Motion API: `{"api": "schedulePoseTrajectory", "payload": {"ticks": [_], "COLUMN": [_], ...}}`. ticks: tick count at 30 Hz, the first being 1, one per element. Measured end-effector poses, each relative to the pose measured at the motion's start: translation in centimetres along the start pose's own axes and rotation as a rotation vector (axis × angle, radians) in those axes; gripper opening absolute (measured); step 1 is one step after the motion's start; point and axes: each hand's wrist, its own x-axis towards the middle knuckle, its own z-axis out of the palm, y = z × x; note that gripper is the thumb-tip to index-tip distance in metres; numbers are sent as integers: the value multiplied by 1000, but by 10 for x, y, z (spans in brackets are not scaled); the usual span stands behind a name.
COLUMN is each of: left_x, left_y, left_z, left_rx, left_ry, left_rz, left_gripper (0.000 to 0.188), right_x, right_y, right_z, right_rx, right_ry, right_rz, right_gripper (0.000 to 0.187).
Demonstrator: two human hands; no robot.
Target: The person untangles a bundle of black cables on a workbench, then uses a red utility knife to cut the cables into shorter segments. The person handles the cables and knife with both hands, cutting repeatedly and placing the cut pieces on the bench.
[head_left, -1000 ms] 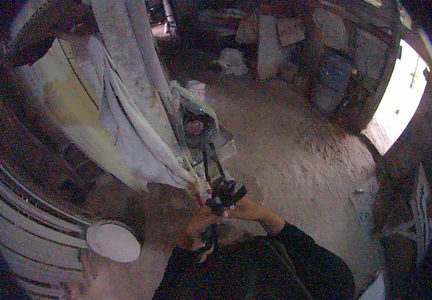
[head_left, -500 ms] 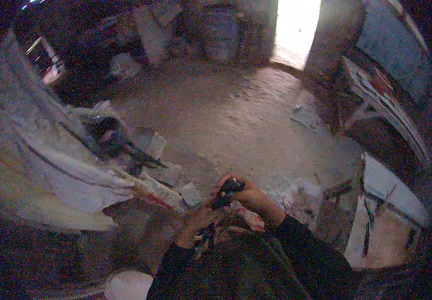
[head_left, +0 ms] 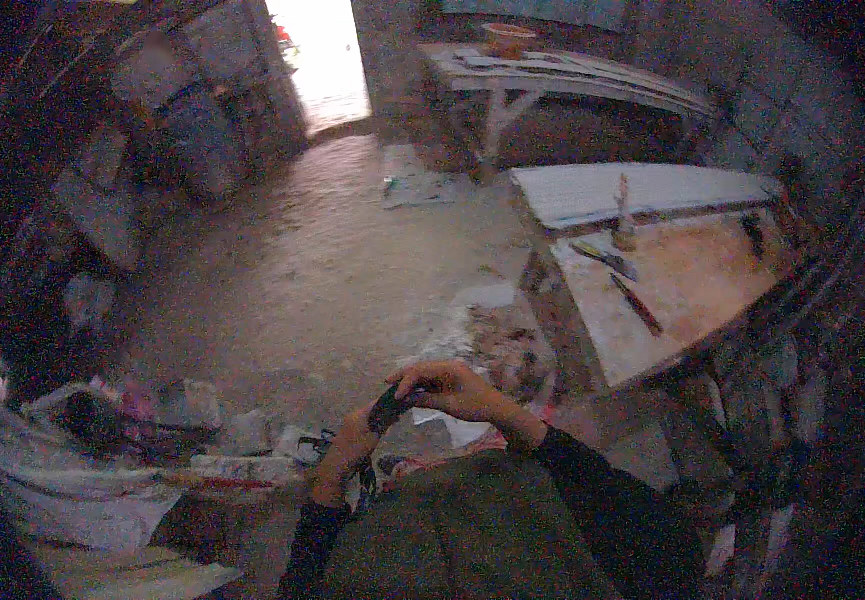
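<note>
Close in front of my body, both hands meet around a small dark object (head_left: 390,408). My left hand (head_left: 361,432) is closed on it from below and the left. Bent over its upper side, the fingers of my right hand (head_left: 453,388) are closed on it too. Dimness and blur keep me from telling its kind. A dark strap or cord (head_left: 367,485) hangs beside my left wrist.
At the right stands a worktable (head_left: 593,350) holding a slim dark-red tool (head_left: 638,305) and a yellow-handled tool (head_left: 603,258). A long bench (head_left: 573,80) stands behind. Bags and clutter (head_left: 143,410) lie on the left; a bright doorway (head_left: 323,60) opens at the back.
My view has swung to the right, bringing the worktable and its tools further into sight. Both hands stay together on the dark object, which now shows less between the fingers.
</note>
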Motion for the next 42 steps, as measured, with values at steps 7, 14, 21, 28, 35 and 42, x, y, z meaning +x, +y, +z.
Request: {"api": "schedulePoseTrajectory", "payload": {"ticks": [7, 14, 21, 28, 35, 42], "left_x": [21, 26, 18, 9, 49, 100], "left_y": [56, 138, 180, 196, 200, 221], "left_z": [174, 252, 243, 202, 168, 163], "left_rx": [8, -278, -416, -822, -1049, -1196], "left_ry": [-368, -400, -368, -248, -154, -292], "left_rz": [136, 331, 58, -157, -299, -210], "left_gripper": [28, 28, 24, 25, 25, 24], "right_x": [-191, -299, -307, -269, -244, -231], "right_y": [-4, -39, -8, 42, 36, -21], "right_z": [-94, -156, -266, -279, -281, -249], "right_rx": [-204, -22, -454, -1452, -1404, -344], "right_ry": [169, 640, 943, 975, 824, 948], "right_rz": [161, 283, 255, 461, 822, 568], "right_gripper": [21, 23, 29, 54, 29, 21]}}
